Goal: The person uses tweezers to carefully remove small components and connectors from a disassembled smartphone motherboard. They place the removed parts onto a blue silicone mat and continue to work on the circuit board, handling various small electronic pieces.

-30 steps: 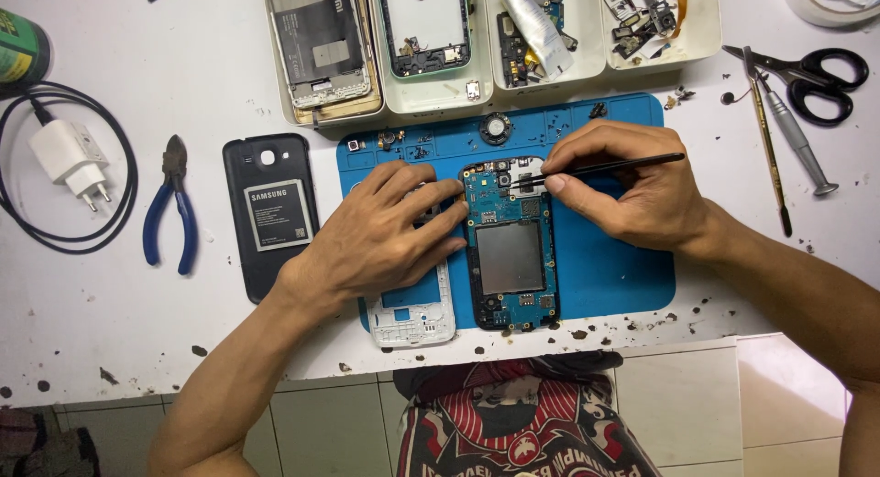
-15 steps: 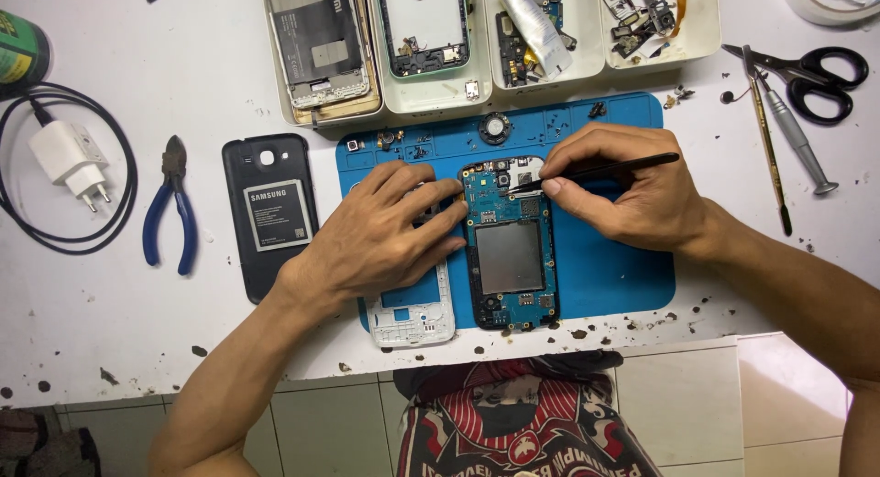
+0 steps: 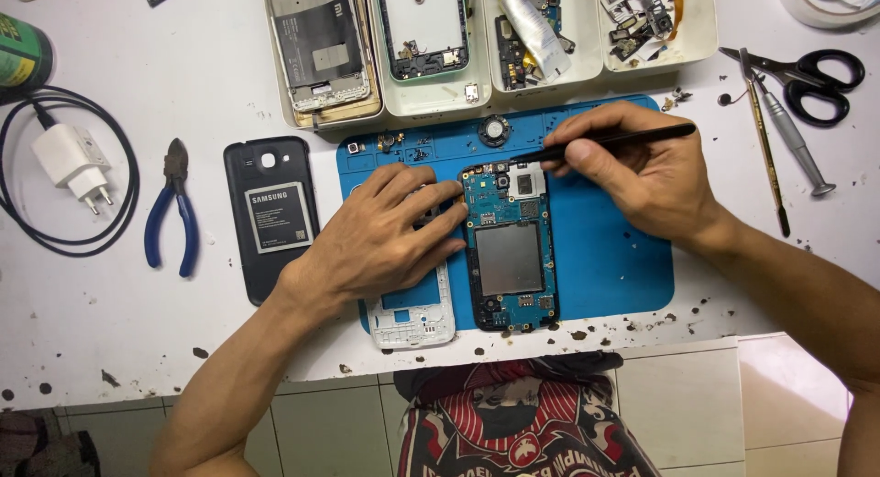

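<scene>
Head view, left to right: pliers (image 3: 171,207) and battery cover (image 3: 272,216) lie idle. Left hand (image 3: 385,234), fingers spread flat, pins the opened phone (image 3: 510,248) on the blue mat (image 3: 605,257). Right hand (image 3: 646,170) pinches a black probe (image 3: 600,143); tip has barely shifted since a second ago, working the board's top edge.

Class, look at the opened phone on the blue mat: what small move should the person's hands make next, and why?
Probably a gentle lift with the thin black pry tool. Its tip sits at the top edge of the blue-green circuit board, held in the right hand, while the left hand presses flat beside the board on the blue rubber mat, steadying it.
</scene>
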